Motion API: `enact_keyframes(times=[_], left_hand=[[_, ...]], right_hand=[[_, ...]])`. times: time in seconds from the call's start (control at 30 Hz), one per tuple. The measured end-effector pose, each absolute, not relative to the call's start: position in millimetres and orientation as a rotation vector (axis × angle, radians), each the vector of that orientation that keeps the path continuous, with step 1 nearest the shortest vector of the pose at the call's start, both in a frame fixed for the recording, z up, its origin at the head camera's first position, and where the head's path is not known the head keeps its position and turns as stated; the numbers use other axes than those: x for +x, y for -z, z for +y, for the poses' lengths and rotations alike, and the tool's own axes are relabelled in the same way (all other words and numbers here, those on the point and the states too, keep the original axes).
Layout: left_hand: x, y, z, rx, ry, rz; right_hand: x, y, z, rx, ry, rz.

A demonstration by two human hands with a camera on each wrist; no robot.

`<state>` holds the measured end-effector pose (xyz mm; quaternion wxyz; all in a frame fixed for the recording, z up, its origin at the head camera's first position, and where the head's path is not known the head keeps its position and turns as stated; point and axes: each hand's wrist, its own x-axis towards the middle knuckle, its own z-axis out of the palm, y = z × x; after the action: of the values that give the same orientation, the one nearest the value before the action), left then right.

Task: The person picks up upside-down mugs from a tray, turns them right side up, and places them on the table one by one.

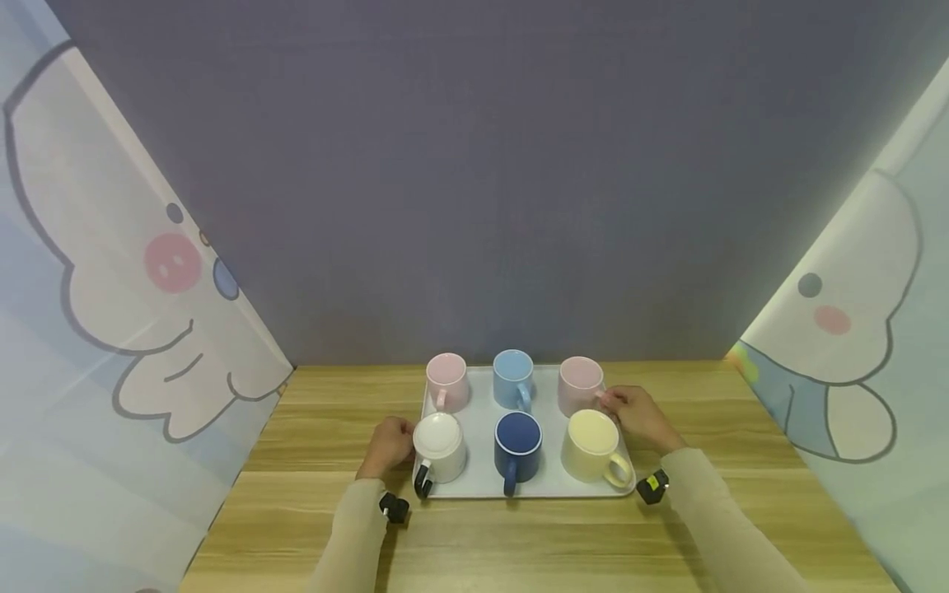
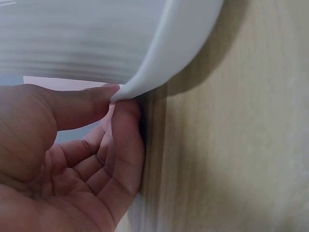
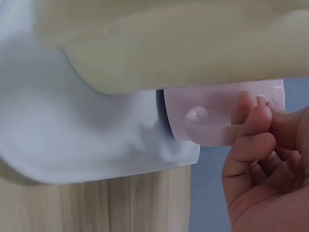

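Observation:
A white tray [image 1: 480, 449] holds several mugs in two rows. My left hand [image 1: 389, 447] pinches the tray's left rim, thumb above and index finger below, as the left wrist view shows. Beside it stands a white mug [image 1: 443, 457] with a black handle. My right hand [image 1: 641, 416] grips the handle of the back-right pink mug [image 3: 207, 113]. A dark shadow lies at that mug's base; whether it is lifted I cannot tell. Just in front of it stands a yellow mug [image 1: 586, 453]. The mugs' tops look like flat discs; which way up they stand is unclear.
Another pink mug [image 1: 448, 383] stands back left, a light blue mug [image 1: 511, 380] back middle, and a navy mug [image 1: 518, 451] front middle. Beneath lies a wooden table [image 1: 519, 543]. A grey panel [image 1: 474, 206] rises behind it, with cartoon-printed sheets on both sides.

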<state>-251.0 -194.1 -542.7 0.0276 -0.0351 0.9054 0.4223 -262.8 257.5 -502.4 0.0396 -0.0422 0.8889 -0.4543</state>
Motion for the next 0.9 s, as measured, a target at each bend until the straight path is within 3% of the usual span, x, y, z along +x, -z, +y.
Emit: enact_keyframes(times=[0.53, 0.9], left_hand=[[-247, 543, -194, -0.118, -1.296, 2.81], [-249, 542, -193, -0.127, -1.293, 2.801]], right_hand=[[-259, 480, 249, -0.128, 1.481, 2.719], [-251, 457, 242, -0.117, 1.807, 2.483]])
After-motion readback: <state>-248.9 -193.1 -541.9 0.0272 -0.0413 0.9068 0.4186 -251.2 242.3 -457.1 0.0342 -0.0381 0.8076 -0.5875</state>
